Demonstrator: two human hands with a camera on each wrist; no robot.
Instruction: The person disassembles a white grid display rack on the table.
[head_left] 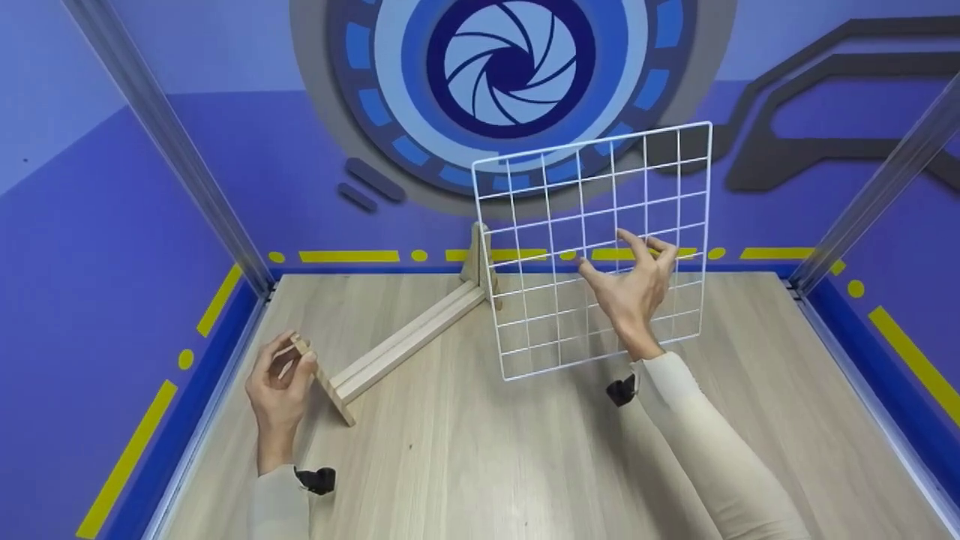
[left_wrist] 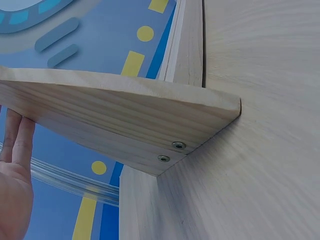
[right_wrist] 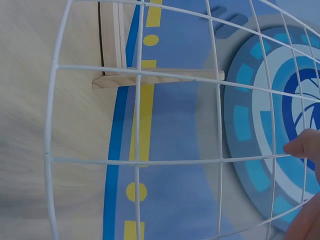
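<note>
Toward the left of the tabletop (head_left: 465,465), the left hand (head_left: 281,382) is pinching the upper end of the near end board (head_left: 334,394) of a wooden stand (head_left: 409,341), thumb and fingers closing on it with little gap. That stand is resting diagonally, its beam running away rightward to a far end board (head_left: 478,251) by the back wall (head_left: 420,169). Right of the beam, a white wire grid (head_left: 550,221) is leaning at a tilt, its left edge crossing in front of the far end board; whether the two are touching is hard to tell. The right hand (head_left: 637,292) is gripping the grid near its middle, thumb and bent fingers spreading part-way apart at the wires. The step in hand seems to be bringing grid and stand together; the next move is probably calling for turning the grid, since its lower edge and the beam are lying at different angles. That far end board is possibly standing in the way. Metal posts (head_left: 161,135) are rising at both back corners, framing the work.
</note>
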